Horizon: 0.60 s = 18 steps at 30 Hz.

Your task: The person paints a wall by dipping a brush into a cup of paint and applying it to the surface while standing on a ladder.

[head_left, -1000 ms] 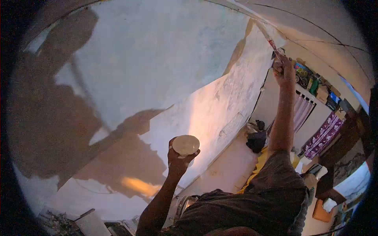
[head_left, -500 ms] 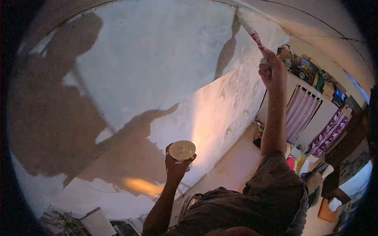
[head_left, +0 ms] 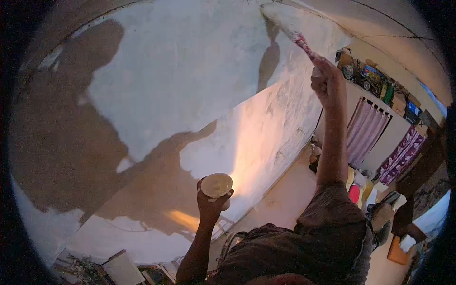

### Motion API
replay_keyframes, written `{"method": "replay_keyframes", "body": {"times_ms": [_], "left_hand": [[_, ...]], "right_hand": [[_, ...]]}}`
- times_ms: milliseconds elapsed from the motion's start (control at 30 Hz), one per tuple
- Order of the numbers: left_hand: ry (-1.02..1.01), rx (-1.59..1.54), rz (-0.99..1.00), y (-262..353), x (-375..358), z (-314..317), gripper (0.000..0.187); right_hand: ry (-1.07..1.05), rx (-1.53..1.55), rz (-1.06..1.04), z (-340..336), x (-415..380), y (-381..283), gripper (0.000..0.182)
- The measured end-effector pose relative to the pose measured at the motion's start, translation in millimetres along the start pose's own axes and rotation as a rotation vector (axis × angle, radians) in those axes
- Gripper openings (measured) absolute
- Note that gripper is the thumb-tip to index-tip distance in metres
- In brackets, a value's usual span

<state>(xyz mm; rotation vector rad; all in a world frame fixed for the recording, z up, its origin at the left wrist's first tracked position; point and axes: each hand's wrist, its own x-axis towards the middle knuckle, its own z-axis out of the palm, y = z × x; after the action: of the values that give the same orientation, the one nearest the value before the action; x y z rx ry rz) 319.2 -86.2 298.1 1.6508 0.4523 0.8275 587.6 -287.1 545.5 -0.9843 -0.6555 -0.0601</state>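
Observation:
My left hand (head_left: 212, 202) is wrapped round a round, pale container (head_left: 217, 185), its open top facing me and something whitish inside. Raised at the upper right, my right hand (head_left: 326, 78) grips the red, white-smeared handle of a brush (head_left: 301, 42). The far end of the brush lies against the upper part of the pale wall (head_left: 175, 66), where its bristles are hard to make out. Shadows of a body, arms and the brush fall on the wall.
At the right, boxes and other items (head_left: 380, 83) crowd a high ledge above a pink curtain (head_left: 365, 130) and a purple patterned curtain (head_left: 401, 156). Mixed objects stand on the floor below. A pale board (head_left: 122, 270) leans at the bottom left.
The brush's far end has moved left along the top of the wall, and its handle is more slanted. My left hand and the container sit slightly lower and further left.

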Motion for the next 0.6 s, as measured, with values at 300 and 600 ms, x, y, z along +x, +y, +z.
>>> {"method": "replay_keyframes", "body": {"times_ms": [300, 600], "left_hand": [[0.041, -0.044, -0.003, 25, -9, -8, 0.066], [0.096, -0.044, -0.046, -13, -11, -12, 0.066]], "right_hand": [[0.12, 0.137, 0.065, -104, 109, 16, 0.01], [0.181, 0.286, -0.006, -89, 124, 57, 0.017]]}}
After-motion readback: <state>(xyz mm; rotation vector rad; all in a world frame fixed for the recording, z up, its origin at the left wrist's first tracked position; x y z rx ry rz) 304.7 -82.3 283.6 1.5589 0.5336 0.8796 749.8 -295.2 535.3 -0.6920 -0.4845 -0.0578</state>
